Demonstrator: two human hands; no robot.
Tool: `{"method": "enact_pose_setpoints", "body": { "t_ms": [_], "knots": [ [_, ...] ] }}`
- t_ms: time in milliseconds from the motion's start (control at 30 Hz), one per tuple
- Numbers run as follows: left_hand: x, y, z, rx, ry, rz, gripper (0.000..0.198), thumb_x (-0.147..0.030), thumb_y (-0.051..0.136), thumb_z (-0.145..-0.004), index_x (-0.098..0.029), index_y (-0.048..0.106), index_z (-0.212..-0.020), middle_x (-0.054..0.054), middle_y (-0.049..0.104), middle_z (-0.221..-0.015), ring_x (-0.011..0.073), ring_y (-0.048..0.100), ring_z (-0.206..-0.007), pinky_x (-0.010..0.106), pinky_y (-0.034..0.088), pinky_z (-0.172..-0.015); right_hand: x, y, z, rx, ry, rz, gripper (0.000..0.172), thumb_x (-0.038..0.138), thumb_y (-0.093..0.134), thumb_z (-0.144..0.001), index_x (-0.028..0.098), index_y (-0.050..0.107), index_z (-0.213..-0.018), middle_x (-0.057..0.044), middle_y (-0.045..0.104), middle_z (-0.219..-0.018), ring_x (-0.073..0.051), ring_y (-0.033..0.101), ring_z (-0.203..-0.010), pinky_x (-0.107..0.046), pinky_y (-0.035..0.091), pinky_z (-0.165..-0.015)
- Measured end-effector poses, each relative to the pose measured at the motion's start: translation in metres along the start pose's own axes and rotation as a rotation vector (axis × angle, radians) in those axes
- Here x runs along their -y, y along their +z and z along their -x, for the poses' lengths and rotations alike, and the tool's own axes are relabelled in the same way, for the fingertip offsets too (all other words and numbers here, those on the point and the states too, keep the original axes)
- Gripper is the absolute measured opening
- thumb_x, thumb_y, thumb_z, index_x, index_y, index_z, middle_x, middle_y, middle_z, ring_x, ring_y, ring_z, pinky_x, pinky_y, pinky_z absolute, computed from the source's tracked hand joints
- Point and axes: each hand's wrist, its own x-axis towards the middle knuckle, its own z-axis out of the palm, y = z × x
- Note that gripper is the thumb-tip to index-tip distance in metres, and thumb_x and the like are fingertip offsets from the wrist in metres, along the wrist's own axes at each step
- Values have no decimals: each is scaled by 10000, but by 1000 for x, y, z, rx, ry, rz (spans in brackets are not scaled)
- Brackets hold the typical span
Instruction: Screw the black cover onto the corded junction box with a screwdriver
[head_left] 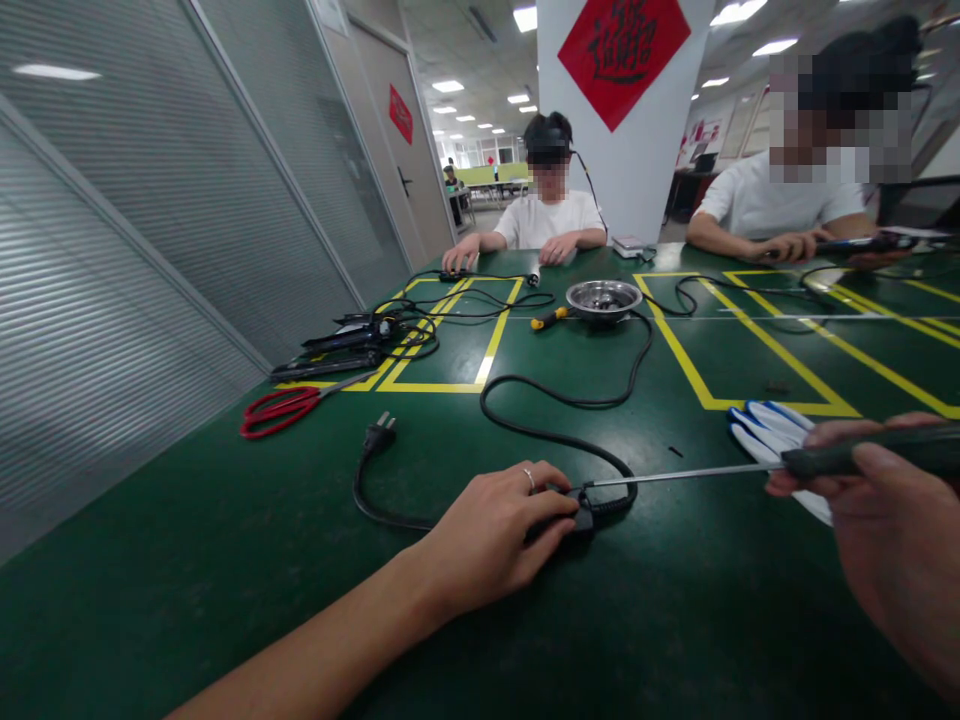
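My left hand point(517, 525), with a ring on one finger, presses a small black plastic cord fitting point(583, 516) against the table, fingers closed on its near end. A black cord point(525, 430) runs from the fitting, and a two-pin plug point(381, 432) lies to the left of my hand. My right hand point(885, 490) grips the dark handle of a screwdriver point(690, 474). The long shaft points left, its tip at the fitting's upper edge; whether it touches a screw I cannot tell. White and blue gloves point(772, 430) lie partly hidden behind my right hand.
Red-handled scissors point(281, 410) and a pile of black parts point(337, 345) lie at left on the green table point(225, 560). A metal bowl point(604, 297) of small parts stands mid-table beside a yellow-and-black tool point(550, 319). Two people point(551, 215) work across the table.
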Motion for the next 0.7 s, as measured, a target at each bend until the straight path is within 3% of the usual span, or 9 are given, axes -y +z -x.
{"method": "enact_pose_setpoints", "body": {
  "t_ms": [300, 700],
  "knots": [
    [1, 1, 1, -15, -6, -4, 273, -257, 468, -939, -237, 601, -1176, 53, 579, -1181, 201, 566, -1013, 350, 487, -878, 2, -1, -5, -20, -26, -30, 96, 175, 701, -629, 187, 607, -640, -12, 591, -740, -192, 617, -661, -361, 547, -487],
    [-2, 0, -1, -16, -16, 38, 289, -242, 480, -930, -226, 539, -1213, 52, 572, -1183, 204, 550, -1031, 366, 477, -902, -5, -7, 3, 53, 9, 57, 130, 244, 701, -682, 204, 631, -784, -43, 631, -815, -213, 635, -687, -380, 548, -553]
  ]
}}
